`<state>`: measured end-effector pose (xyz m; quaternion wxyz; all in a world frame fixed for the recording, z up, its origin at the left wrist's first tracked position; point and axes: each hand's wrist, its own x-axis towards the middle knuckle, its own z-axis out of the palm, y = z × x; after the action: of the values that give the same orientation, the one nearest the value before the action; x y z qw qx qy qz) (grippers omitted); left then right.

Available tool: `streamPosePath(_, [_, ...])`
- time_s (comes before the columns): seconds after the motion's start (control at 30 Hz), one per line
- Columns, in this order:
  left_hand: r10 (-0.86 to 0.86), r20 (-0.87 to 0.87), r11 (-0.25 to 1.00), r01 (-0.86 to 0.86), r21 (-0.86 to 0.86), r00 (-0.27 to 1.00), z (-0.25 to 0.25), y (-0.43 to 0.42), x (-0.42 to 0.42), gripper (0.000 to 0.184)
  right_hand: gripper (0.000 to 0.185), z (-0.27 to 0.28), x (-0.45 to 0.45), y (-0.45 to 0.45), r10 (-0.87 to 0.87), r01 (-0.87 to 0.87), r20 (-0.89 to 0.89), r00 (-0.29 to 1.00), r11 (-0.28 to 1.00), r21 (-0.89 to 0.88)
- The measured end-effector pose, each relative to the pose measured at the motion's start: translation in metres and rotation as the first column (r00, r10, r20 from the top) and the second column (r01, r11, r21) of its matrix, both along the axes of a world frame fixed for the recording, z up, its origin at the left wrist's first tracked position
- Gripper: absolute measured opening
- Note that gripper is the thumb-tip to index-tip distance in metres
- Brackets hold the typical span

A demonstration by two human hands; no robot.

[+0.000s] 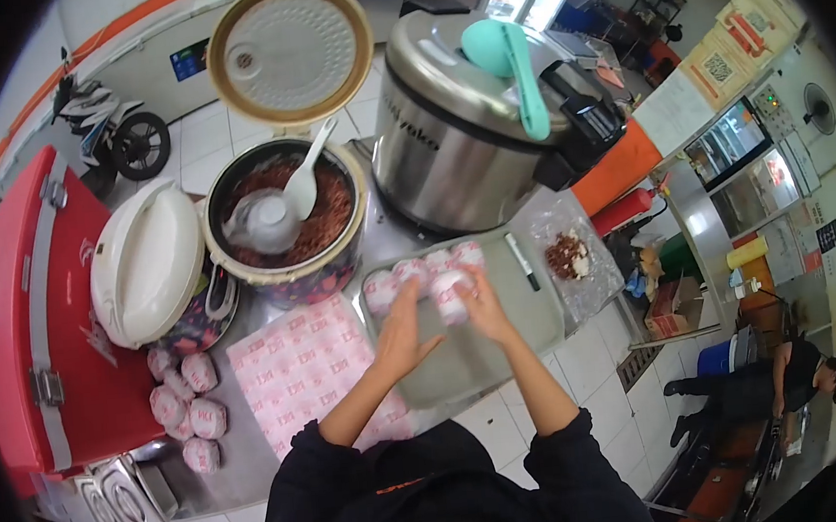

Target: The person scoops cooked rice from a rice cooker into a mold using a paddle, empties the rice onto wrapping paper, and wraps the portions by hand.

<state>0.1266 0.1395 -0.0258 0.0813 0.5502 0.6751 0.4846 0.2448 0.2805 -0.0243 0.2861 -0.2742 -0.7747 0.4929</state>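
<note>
My right hand (484,310) is wrapped round the side of a round paper-wrapped bundle (448,300), white with pink print, above the grey tray (456,371). To the left, my left hand (401,336) has its fingers stretched out and thumb apart, close to more wrapped bundles (409,270) along the tray's far edge. Whether its fingertips touch one is unclear. A black-and-white marker (524,264) lies at the tray's right side. Left of the tray are pink-printed wrapping sheets (294,364).
An open rice cooker (285,198) holds reddish-brown rice, a white paddle (306,183) and a clear bowl (271,223). Behind stands a large steel cooker (458,150) with a turquoise ladle (528,95). Several bundles (188,397) sit beside a red cooler (49,319). Another person (791,379) stands right.
</note>
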Motion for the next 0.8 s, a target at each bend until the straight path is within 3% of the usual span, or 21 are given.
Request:
streamPosePath(0.03, [0.019, -0.067, 0.995, -0.025, -0.099, 0.998, 0.000, 0.002, -0.004, 0.103, 0.047, -0.008, 0.008, 0.037, -0.102, 0.104, 0.044, 0.994, 0.994, -0.035])
streamPosePath(0.07, [0.014, -0.075, 0.996, -0.021, -0.092, 0.997, -0.005, 0.000, -0.006, 0.103, 0.047, -0.018, 0.017, 0.075, -0.203, 0.209, 0.090, 0.975, 0.975, -0.069])
streamPosePath(0.13, [0.275, -0.164, 0.896, -0.314, -0.314, 0.948, -0.027, -0.008, -0.007, 0.102, 0.052, -0.041, 0.034, 0.135, -0.348, 0.317, 0.235, 0.907, 0.935, 0.159])
streamPosePath(0.17, [0.268, -0.171, 0.899, -0.310, -0.309, 0.948, -0.041, -0.012, -0.010, 0.102, 0.052, -0.062, 0.037, 0.153, -0.355, 0.325, 0.227, 0.907, 0.932, 0.159])
streamPosePath(0.23, [0.272, 0.025, 0.895, -0.244, -0.374, 0.962, -0.062, -0.013, -0.017, 0.100, 0.056, -0.087, 0.037, 0.175, -0.357, 0.309, 0.424, 0.833, 0.934, 0.180])
streamPosePath(0.33, [0.254, -0.038, 0.892, -0.249, -0.377, 0.966, -0.069, -0.008, -0.018, 0.100, 0.061, -0.098, 0.023, 0.171, -0.381, 0.386, 0.470, 0.796, 0.918, 0.091])
streamPosePath(0.37, [0.259, -0.038, 0.886, -0.253, -0.389, 0.965, -0.071, -0.010, -0.018, 0.100, 0.054, -0.100, 0.017, 0.172, -0.482, 0.322, 0.475, 0.736, 0.867, 0.380])
streamPosePath(0.4, [0.237, -0.036, 0.882, -0.231, -0.411, 0.971, -0.068, -0.010, -0.020, 0.098, 0.054, -0.098, 0.015, 0.168, -0.470, 0.314, 0.482, 0.740, 0.874, 0.370])
streamPosePath(0.47, [0.233, -0.040, 0.870, -0.226, -0.438, 0.972, -0.061, -0.016, -0.028, 0.097, 0.048, -0.088, 0.007, 0.159, -0.614, 0.407, 0.421, 0.667, 0.774, 0.484])
streamPosePath(0.53, [0.106, -0.104, 0.859, -0.144, -0.491, 0.989, -0.054, -0.026, -0.038, 0.090, 0.046, -0.084, 0.009, 0.166, -0.582, 0.361, 0.487, 0.651, 0.802, 0.476])
streamPosePath(0.6, [0.144, -0.159, 0.869, -0.201, -0.452, 0.977, -0.055, -0.051, -0.042, 0.086, 0.048, -0.075, 0.018, 0.172, -0.446, 0.205, 0.551, 0.705, 0.872, 0.444])
streamPosePath(0.67, [0.194, -0.213, 0.873, -0.268, -0.407, 0.957, -0.057, -0.080, -0.042, 0.083, 0.039, -0.057, 0.012, 0.162, -0.560, 0.292, 0.323, 0.763, 0.744, 0.601])
streamPosePath(0.7, [0.224, -0.246, 0.817, -0.319, -0.480, 0.943, -0.057, -0.097, -0.041, 0.079, 0.036, -0.046, 0.005, 0.153, -0.576, 0.318, 0.241, 0.781, 0.699, 0.641])
streamPosePath(0.77, [0.246, -0.319, 0.725, -0.392, -0.566, 0.915, -0.062, -0.127, -0.039, 0.073, 0.022, 0.015, -0.024, 0.108, -0.457, 0.370, 0.166, 0.874, 0.846, 0.385])
streamPosePath(0.8, [0.274, -0.327, 0.705, -0.420, -0.572, 0.905, -0.066, -0.132, -0.041, 0.073, 0.020, 0.056, -0.051, 0.072, -0.346, 0.296, 0.120, 0.931, 0.903, 0.311])
